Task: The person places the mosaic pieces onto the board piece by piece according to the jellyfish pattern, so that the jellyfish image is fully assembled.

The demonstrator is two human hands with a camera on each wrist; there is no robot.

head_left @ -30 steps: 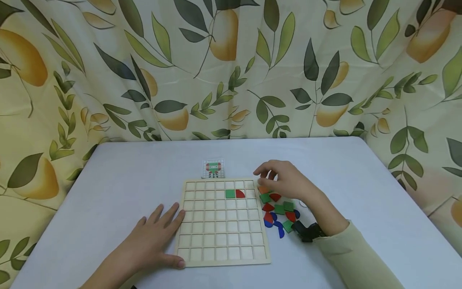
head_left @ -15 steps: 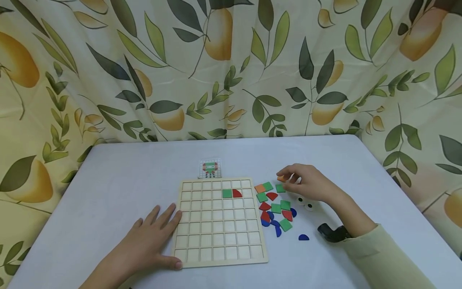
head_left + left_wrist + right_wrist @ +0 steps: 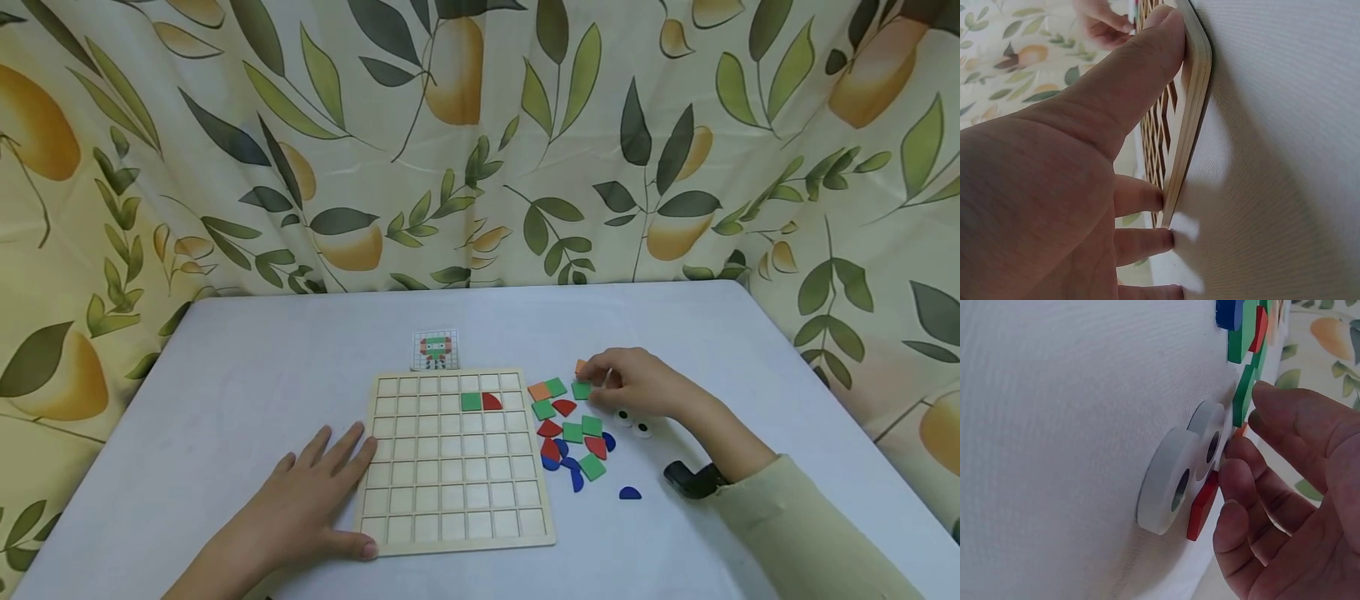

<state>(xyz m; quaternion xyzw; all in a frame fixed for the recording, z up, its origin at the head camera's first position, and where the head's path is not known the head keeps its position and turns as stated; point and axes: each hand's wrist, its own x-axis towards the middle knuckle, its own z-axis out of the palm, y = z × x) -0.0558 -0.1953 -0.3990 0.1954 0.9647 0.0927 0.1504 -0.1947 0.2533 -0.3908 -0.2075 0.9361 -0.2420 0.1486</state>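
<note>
Since a second ago the right hand point(image 3: 637, 385) has left the top right corner of the wooden grid board point(image 3: 450, 533) and moved out over the loose tiles, uncovering an orange square point(image 3: 539, 391) and several green squares point(image 3: 573, 432). The head view now shows its fingertips at an orange tile point(image 3: 581, 367), just beside a green tile point(image 3: 582, 390) at the far edge of the pile. The fingers point(image 3: 1244, 472) are loosely curled and close together — whether they actually pinch the orange tile cannot be told. Two white ring pieces point(image 3: 1179, 472) stand just under the palm, with a red tile point(image 3: 1202, 505) touching them.

The left hand point(image 3: 307, 504) has not moved: fingers straight and spread, thumb point(image 3: 1141, 69) along the board's near edge, pressing it flat on the surface point(image 3: 262, 358).

On the board, a green square point(image 3: 471, 402) and a red quarter-round point(image 3: 491, 402) sit side by side in the second row. A small pattern card point(image 3: 436, 350) lies just beyond the board.

To pick one tile cleanly, it seems best to take it by its edges with thumb and forefinger, lifting straight up so its neighbours stay put — and keep the left hand steadying the board.
</note>
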